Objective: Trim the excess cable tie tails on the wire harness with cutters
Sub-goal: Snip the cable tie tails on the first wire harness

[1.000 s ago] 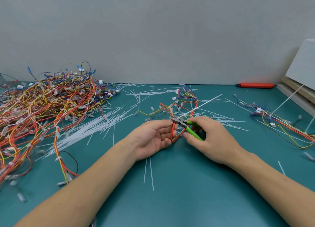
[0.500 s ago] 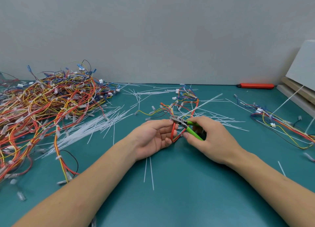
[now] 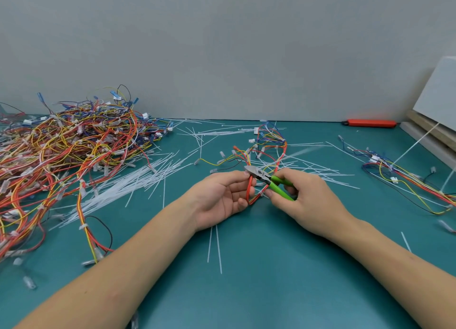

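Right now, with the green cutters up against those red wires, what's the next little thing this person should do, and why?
Probably squeeze the handles to snip the tie tail. The right hand grips the green cutters, whose metal tip sits by the fingertips of the left hand, where that hand holds the red wire loop. The tie itself is too small to make out, so check the blades miss the wires.

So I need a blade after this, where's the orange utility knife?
In the head view, the orange utility knife lies far right at the table's back edge, against the wall, beside the leaning boards.
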The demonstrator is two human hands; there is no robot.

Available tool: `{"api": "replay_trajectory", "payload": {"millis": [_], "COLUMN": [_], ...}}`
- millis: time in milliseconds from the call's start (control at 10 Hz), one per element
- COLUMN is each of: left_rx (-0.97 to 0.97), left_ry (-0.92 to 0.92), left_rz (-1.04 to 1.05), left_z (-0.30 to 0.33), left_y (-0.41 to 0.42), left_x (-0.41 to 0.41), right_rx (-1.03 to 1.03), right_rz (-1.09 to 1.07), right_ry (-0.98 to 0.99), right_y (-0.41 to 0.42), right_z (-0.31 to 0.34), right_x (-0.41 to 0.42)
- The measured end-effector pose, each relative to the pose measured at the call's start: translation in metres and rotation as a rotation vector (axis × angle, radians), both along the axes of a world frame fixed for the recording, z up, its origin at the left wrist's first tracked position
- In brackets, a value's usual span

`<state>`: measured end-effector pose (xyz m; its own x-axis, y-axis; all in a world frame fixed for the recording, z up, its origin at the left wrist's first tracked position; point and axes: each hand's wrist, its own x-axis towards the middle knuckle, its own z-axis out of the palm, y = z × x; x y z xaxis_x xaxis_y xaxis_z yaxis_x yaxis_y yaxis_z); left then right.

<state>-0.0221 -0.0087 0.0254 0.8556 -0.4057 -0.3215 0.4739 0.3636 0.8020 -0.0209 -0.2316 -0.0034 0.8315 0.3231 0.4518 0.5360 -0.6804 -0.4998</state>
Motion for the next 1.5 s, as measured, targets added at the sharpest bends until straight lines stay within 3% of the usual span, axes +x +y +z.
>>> {"api": "replay_trajectory", "payload": {"millis": [1500], "left_rx": [0.02], "left_ry": [0.003], "left_rz": [0.031], "left_z": [0.0024], "left_y": [-0.0011], "left_x": [-0.0022], "right_rx": [0.007], "right_rz": [0.011], "right_ry": [0.029], "right_y": [-0.0017], "right_z": [-0.0026], "right_x": [0.0031]}}
